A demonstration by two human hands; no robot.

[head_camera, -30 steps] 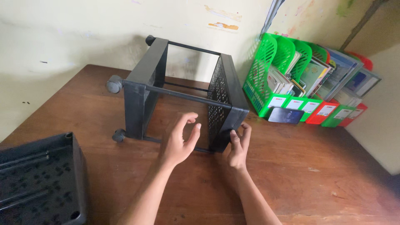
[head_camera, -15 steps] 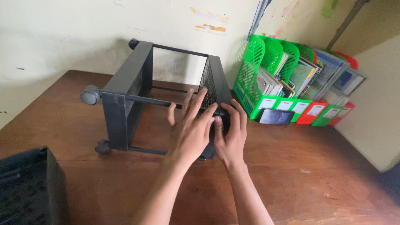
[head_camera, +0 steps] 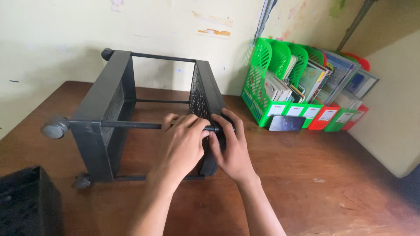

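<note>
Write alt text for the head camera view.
Both hands, left hand and right hand, grip the near rod of a black trolley frame lying sideways on a wooden table. Green and red file holders stand against the wall at right.

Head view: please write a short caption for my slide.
Both hands, left and right, grip the near rod of a black wheeled rack lying sideways on a wooden table.
</note>
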